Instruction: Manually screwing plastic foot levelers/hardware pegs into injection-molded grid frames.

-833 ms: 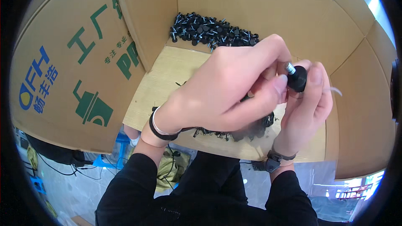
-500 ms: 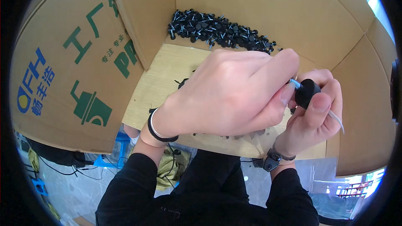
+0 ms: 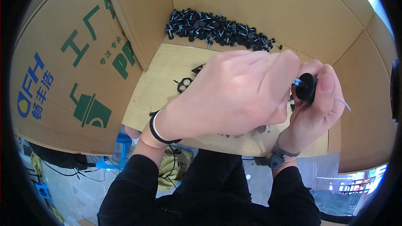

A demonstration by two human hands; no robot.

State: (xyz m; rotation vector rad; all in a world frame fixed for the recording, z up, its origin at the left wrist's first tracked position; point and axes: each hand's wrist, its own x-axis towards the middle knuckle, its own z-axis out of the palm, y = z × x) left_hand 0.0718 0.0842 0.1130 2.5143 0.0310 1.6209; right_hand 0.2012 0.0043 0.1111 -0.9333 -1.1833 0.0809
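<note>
Pinching a small black knob [image 3: 306,87], the right hand [image 3: 312,109] grips it; the left hand [image 3: 234,96] clenches against it.

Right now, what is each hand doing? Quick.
Left hand: closed, fingertips pinching at the small black knob.
Right hand: closed on the same knob; a thin white strip sticks out past it.

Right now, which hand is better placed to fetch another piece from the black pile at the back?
Probably the left hand: the right hand grips the black knob, and the pile lies back-left.
</note>
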